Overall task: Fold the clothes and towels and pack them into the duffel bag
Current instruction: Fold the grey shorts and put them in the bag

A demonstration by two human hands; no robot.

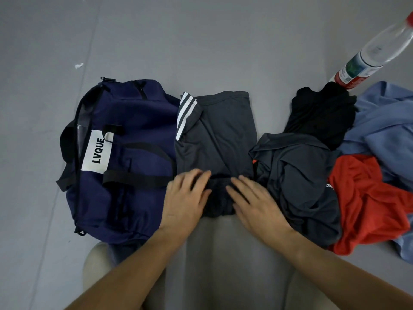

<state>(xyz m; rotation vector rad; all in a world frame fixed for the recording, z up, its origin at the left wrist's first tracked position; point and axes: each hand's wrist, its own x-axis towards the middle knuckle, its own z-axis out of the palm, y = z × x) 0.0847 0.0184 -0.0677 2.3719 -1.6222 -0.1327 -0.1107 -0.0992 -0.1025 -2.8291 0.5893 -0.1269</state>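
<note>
Both hands lie flat with straight fingers: the left hand (186, 198) and the right hand (253, 203) press side by side on the bunched near hem of a dark grey T-shirt (219, 130), gripping nothing. The shirt lies folded into a narrow strip on the grey floor (201, 41), with a white-striped sleeve turned in at its 11 o'clock corner. Touching it at 9 o'clock is the navy duffel bag (138, 121), which has black straps and a white "LVQUE" label (97, 152). At 3 o'clock sits a loose pile: a crumpled dark grey garment (297, 175), a black garment (321, 117), a red garment (362, 198) and a blue garment (384, 121). A clear plastic bottle (368, 57) stands at 1 o'clock.
</note>
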